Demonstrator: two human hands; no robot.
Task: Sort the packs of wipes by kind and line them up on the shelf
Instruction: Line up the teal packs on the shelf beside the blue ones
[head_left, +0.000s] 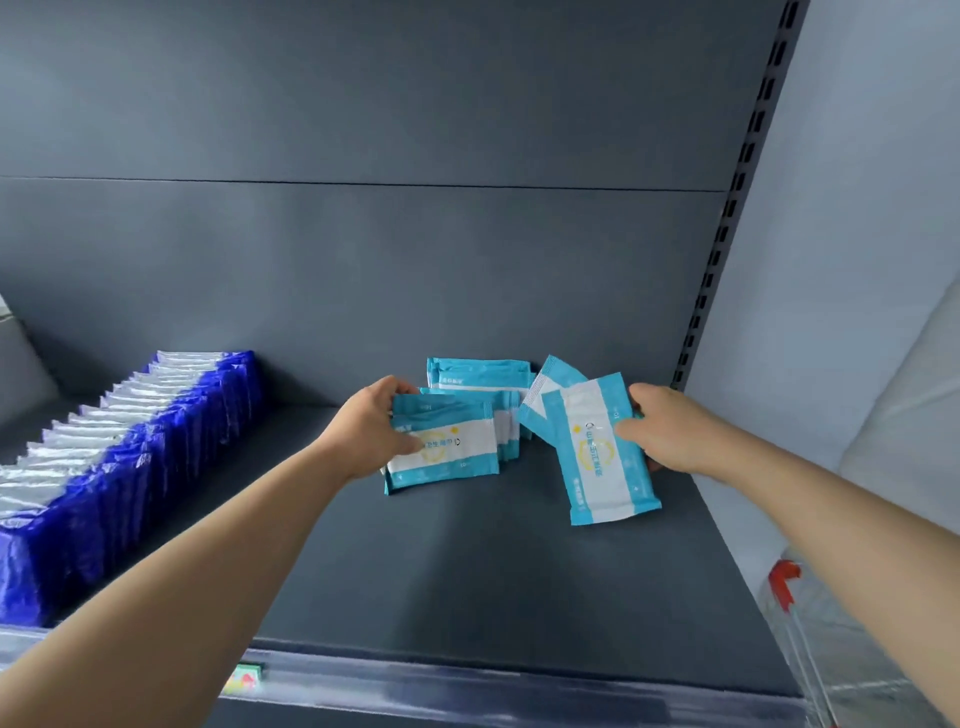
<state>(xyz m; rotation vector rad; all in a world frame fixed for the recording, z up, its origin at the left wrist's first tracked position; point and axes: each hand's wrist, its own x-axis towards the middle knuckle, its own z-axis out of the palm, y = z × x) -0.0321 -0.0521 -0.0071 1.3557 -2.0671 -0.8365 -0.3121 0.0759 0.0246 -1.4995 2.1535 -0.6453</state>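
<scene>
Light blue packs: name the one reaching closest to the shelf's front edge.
The pack in the right hand, turned lengthwise; its lower end comes further forward than the crosswise stack in the left hand.

A person's left hand (376, 431) grips a bunch of light-blue wipe packs (441, 449) standing on the dark grey shelf (441, 571), while the right hand (662, 431) holds a single light-blue pack (597, 457), tilted, just beside them. Further back lie more light-blue packs (480, 371). A long row of dark-blue packs (130, 452) lines the shelf's left side.

Soft even light (edges warped)
</scene>
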